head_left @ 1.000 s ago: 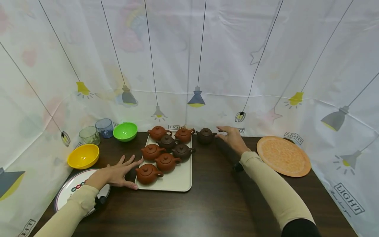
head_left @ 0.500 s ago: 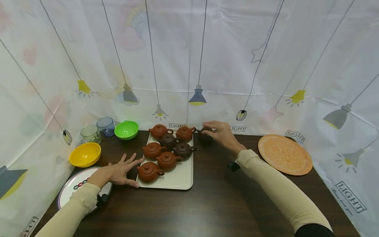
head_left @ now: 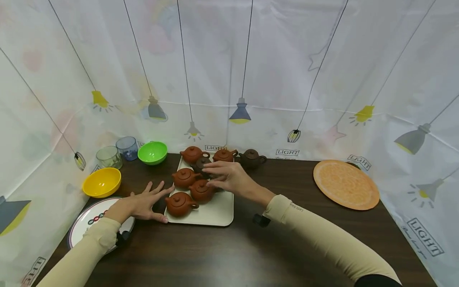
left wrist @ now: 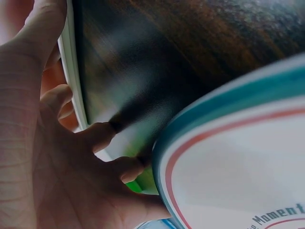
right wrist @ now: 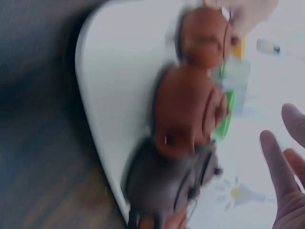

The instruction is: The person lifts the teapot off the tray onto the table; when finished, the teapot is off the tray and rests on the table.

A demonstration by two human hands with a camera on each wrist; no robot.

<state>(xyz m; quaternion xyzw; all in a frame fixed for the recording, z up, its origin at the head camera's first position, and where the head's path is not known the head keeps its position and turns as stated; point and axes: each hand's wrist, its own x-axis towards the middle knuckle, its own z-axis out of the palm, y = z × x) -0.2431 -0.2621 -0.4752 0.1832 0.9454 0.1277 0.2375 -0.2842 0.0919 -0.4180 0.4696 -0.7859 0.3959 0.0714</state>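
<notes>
Cream rectangular plastic tray on a dark wooden table, bearing small clay teapots in reddish-brown and dark brown.

Right hand: above the tray's middle, fingers spread and loosely bent over the dark brown clay teapot at the tray's right side, which the head view hides beneath the hand. The right wrist view is blurred, with fingers apart from the pots; whether the hand grasps this teapot cannot be told.

Left hand: flat on the table at 9 o'clock of the tray, fingers straight and spread, thumb against the tray's left edge, holding nothing.

Reddish-brown teapots: one at the tray's near left, nearest the left hand; one just beneath the right hand's fingertips; one at 12 o'clock of it.

Off the tray: one dark brown teapot at its 1 o'clock, standing on the table.

White round printed plate under the left wrist. Yellow plastic bowl at 10 o'clock of the left hand; green plastic bowl beyond it. Orange round patterned plate at 3 o'clock, well apart.
</notes>
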